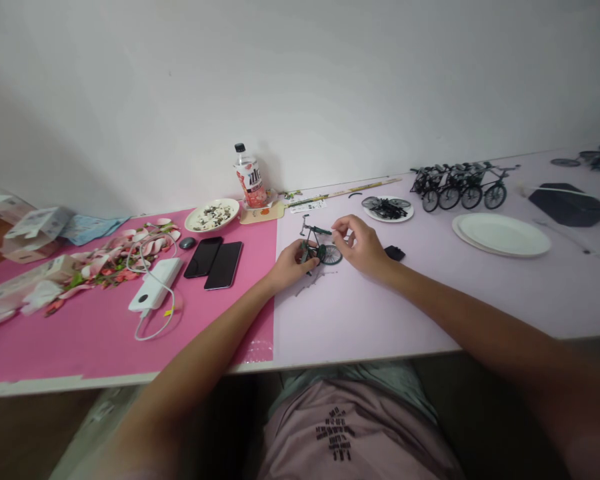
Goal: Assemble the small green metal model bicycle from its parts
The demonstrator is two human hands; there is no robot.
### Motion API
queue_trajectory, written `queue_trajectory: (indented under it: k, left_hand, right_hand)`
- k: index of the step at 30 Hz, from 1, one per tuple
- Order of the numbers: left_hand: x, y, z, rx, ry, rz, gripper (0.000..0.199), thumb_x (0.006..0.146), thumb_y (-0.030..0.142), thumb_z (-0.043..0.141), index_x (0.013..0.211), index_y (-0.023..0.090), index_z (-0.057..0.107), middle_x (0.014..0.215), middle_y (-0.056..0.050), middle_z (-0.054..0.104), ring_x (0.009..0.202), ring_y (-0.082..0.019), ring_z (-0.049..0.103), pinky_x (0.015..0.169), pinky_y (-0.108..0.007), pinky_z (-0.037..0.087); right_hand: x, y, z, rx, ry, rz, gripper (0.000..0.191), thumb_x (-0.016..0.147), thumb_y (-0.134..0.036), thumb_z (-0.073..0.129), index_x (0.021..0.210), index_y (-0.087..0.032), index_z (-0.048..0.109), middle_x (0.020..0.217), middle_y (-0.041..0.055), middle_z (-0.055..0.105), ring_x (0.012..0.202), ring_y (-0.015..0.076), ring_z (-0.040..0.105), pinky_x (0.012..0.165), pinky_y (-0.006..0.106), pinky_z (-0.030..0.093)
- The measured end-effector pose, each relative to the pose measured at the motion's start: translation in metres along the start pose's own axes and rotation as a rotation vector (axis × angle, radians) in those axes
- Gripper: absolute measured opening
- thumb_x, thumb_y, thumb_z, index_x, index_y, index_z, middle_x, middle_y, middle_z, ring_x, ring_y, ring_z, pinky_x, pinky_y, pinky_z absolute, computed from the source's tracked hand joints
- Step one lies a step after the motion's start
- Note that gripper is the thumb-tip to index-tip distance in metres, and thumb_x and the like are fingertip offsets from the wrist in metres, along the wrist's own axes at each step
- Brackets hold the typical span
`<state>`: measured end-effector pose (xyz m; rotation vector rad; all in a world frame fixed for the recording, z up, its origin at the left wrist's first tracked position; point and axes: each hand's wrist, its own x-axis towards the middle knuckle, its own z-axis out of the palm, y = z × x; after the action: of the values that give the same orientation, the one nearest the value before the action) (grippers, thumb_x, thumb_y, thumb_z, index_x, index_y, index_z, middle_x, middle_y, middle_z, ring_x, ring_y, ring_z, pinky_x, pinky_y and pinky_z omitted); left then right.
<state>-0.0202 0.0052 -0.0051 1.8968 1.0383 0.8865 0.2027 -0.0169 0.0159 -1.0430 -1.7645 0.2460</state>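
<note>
A small dark green model bicycle (pixel 320 253) stands over the pale part of the table, with a spoked wheel on its right and handlebars at its upper left. My left hand (pixel 294 267) is closed round the frame's lower left part. Just above the wheel, at the frame's upper right end, my right hand (pixel 359 245) has its thumb and fingers pinched together; whatever they hold is too small to make out. A small black item (pixel 395 253) lies behind my right wrist.
At the back right are a plate of black parts (pixel 387 209), several model bicycles (pixel 463 187) and white plates (pixel 503 235). Two phones (pixel 223 265), a power bank (pixel 155 285), petals (pixel 130 250), a bowl (pixel 212 217) and a bottle (pixel 251 177) are leftward.
</note>
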Motion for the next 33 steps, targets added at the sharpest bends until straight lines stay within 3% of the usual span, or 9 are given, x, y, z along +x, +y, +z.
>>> queue_trajectory:
  k: [8,21,24,28,33]
  left_hand:
    - [0.000,0.001,0.000,0.013,-0.003,-0.002,0.041,0.085,0.033,0.074,0.121,0.017,0.064,0.100,-0.004,0.068,0.081,-0.015,0.059,0.076,-0.030,0.052]
    - [0.000,0.003,0.000,0.021,-0.004,-0.005,0.040,0.084,0.032,0.073,0.120,0.017,0.064,0.094,-0.003,0.066,0.078,-0.014,0.056,0.074,-0.029,0.050]
    - [0.000,0.002,0.000,0.029,0.008,0.005,0.039,0.084,0.033,0.073,0.119,0.016,0.064,0.096,-0.004,0.067,0.079,-0.015,0.057,0.075,-0.030,0.050]
    - [0.001,-0.002,0.001,0.029,0.010,0.006,0.040,0.084,0.033,0.073,0.119,0.016,0.063,0.099,-0.005,0.069,0.080,-0.015,0.059,0.075,-0.030,0.051]
    - [0.002,-0.001,0.002,-0.028,0.006,-0.008,0.040,0.083,0.030,0.072,0.118,0.016,0.063,0.106,-0.006,0.071,0.086,-0.016,0.062,0.078,-0.030,0.051]
  right_hand:
    - [0.005,0.009,-0.002,-0.082,0.178,0.054,0.008,0.094,-0.025,0.055,0.102,-0.025,0.054,0.091,0.0051,0.066,0.083,0.0220,0.065,0.075,0.035,0.052]
    - [0.006,0.015,-0.002,-0.074,0.110,0.046,0.007,0.091,-0.021,0.057,0.097,-0.025,0.056,0.094,0.0066,0.067,0.087,0.0232,0.065,0.075,0.037,0.052]
    - [0.006,0.010,-0.005,-0.040,0.026,-0.010,0.005,0.090,-0.022,0.059,0.093,-0.025,0.058,0.092,0.0068,0.066,0.088,0.0245,0.062,0.077,0.038,0.051]
    - [0.004,-0.002,-0.008,0.004,-0.198,-0.144,0.003,0.090,-0.024,0.062,0.087,-0.025,0.063,0.086,0.0045,0.067,0.086,0.0230,0.060,0.079,0.036,0.049]
    - [-0.004,-0.017,-0.009,-0.050,-0.581,-0.050,0.011,0.086,-0.034,0.074,0.084,-0.023,0.073,0.064,-0.0028,0.059,0.058,0.0142,0.051,0.063,0.030,0.039]
